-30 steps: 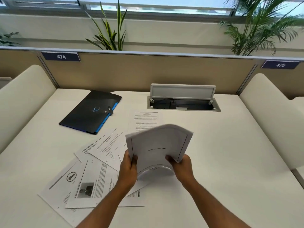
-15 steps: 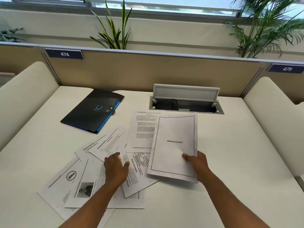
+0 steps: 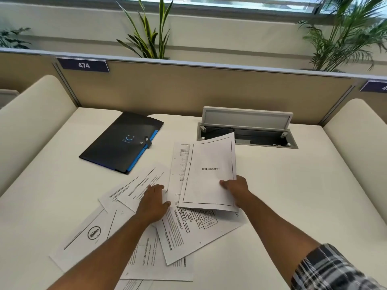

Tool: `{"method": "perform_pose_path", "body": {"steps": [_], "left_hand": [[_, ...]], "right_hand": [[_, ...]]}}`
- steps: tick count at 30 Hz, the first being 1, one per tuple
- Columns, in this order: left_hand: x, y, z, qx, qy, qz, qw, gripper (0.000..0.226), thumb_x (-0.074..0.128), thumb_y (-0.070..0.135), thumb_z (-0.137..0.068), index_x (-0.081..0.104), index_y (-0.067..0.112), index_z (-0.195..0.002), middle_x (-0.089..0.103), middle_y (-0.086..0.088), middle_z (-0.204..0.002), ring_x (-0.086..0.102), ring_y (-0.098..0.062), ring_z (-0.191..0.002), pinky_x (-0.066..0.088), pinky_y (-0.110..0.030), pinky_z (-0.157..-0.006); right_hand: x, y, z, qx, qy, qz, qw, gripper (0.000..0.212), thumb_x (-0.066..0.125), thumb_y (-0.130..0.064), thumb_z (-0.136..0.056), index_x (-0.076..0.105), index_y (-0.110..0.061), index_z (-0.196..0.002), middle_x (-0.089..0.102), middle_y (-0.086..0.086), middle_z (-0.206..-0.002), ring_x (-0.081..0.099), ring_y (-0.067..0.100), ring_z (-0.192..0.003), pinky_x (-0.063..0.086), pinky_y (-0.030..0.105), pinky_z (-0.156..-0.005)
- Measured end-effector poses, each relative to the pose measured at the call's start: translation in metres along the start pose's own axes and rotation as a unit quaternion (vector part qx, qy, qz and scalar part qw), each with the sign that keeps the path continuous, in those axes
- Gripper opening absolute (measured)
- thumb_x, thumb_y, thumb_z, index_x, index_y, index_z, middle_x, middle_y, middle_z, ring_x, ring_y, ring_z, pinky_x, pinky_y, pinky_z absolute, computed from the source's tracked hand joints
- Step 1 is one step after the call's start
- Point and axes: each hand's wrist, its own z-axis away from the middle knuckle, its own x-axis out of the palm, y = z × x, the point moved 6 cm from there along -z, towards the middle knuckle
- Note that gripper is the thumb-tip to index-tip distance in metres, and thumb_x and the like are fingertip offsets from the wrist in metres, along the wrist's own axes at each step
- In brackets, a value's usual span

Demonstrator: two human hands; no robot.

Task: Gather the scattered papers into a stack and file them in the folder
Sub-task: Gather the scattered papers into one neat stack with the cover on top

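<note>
The right hand (image 3: 235, 188) pinches the near right edge of the sheet headed BIBLIOGRAPHY (image 3: 209, 170), thumb on top and the other fingers hidden beneath it, so that its far end tilts up off the desk (image 3: 293, 195). The left hand (image 3: 154, 203) lies spread and flat, palm down, fingers pointing away, pressing on the scattered papers (image 3: 180, 231) just left of the held sheet; its thumb touches the near left corner of a text page (image 3: 178, 164) that lies partly under the BIBLIOGRAPHY sheet. More loose pages fan out to the near left, overlapping one another, one bearing a round car emblem (image 3: 94, 233), another a flow chart. The folder (image 3: 123, 143), black with a blue spine edge and a clasp, lies closed on the far left of the desk, well apart from both hands. Far right of the papers, a cable hatch (image 3: 247, 130) is set into the white desktop with its lid propped up. A beige partition (image 3: 188, 88) runs along the far edge, carrying a label reading 474 (image 3: 83, 65); cream side panels flank the desk. Beyond the partition stand green plants (image 3: 150, 34) below a window. A plaid sleeve (image 3: 335, 268) shows on the right arm.
</note>
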Motion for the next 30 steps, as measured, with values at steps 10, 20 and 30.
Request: {"method": "perform_pose_path", "body": {"steps": [10, 20, 30], "left_hand": [[0.008, -0.002, -0.027, 0.053, -0.011, -0.148, 0.988, 0.075, 0.08, 0.041, -0.075, 0.039, 0.023, -0.136, 0.036, -0.001, -0.137, 0.037, -0.022, -0.124, 0.045, -0.033, -0.093], [0.009, -0.006, -0.035, 0.036, -0.065, -0.1, 0.992, 0.078, 0.083, 0.039, -0.07, 0.036, 0.023, -0.13, 0.052, -0.003, -0.12, 0.05, -0.024, -0.111, 0.047, -0.039, -0.09], [0.006, -0.014, -0.011, -0.012, -0.001, -0.014, 1.0, 0.023, 0.055, 0.029, -0.097, 0.051, 0.024, -0.119, 0.066, -0.001, -0.107, 0.06, -0.016, -0.088, 0.046, -0.031, -0.073]], "right_hand": [[0.042, -0.023, -0.02, -0.034, 0.095, 0.309, 0.946, 0.045, 0.068, -0.024, -0.088, 0.061, -0.012, -0.131, 0.046, 0.021, -0.133, 0.059, 0.04, -0.11, 0.048, 0.037, -0.101], [0.051, -0.02, -0.014, -0.071, 0.064, 0.196, 0.976, 0.047, 0.078, -0.019, -0.081, 0.056, -0.013, -0.121, 0.068, 0.004, -0.11, 0.066, 0.03, -0.103, 0.054, 0.035, -0.087], [-0.006, 0.034, 0.018, 0.123, -0.03, -0.205, 0.971, 0.042, 0.083, 0.0, -0.077, 0.072, -0.002, -0.118, 0.079, 0.015, -0.108, 0.076, 0.034, -0.095, 0.062, 0.043, -0.077]]}}
